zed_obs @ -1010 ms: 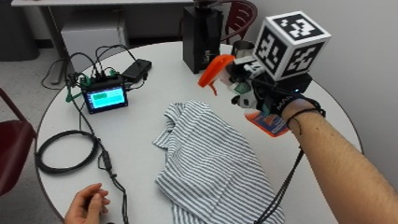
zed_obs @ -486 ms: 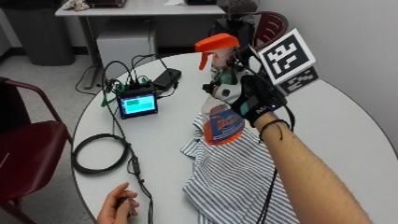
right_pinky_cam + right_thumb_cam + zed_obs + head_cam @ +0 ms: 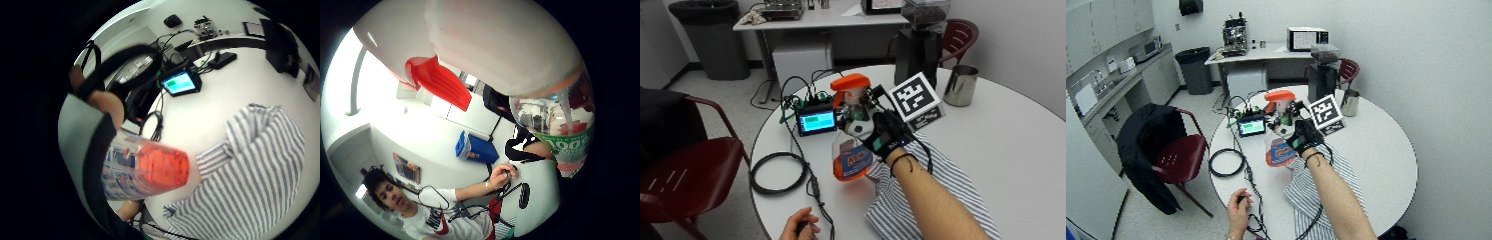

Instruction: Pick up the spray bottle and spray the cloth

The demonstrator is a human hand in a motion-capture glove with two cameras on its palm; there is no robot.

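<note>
In the outside view my gloved right hand (image 3: 883,132) grips the neck of a clear spray bottle (image 3: 853,162) that has orange liquid and an orange spray head (image 3: 852,84). The bottle hangs upright above the table, just beside the edge of the blue-and-white striped cloth (image 3: 939,200) nearest the small screen. The cloth lies crumpled on the round white table (image 3: 1013,145). The wide outside view shows the same hand (image 3: 1302,137), bottle (image 3: 1279,151) and cloth (image 3: 1325,185). The bottle's orange base (image 3: 161,170) and its red trigger (image 3: 440,82) fill the palm views.
A small lit screen (image 3: 816,121) with wires stands behind the bottle. A black cable coil (image 3: 776,172) lies at the table's left edge, and a bare left hand (image 3: 800,230) rests near it. A metal cup (image 3: 961,86) and a black grinder (image 3: 919,42) stand at the back. A red chair (image 3: 686,175) is left.
My hand has carried the bottle from the cloth's grinder side across to its screen side and turned it upright. The outside camera has shifted too.
</note>
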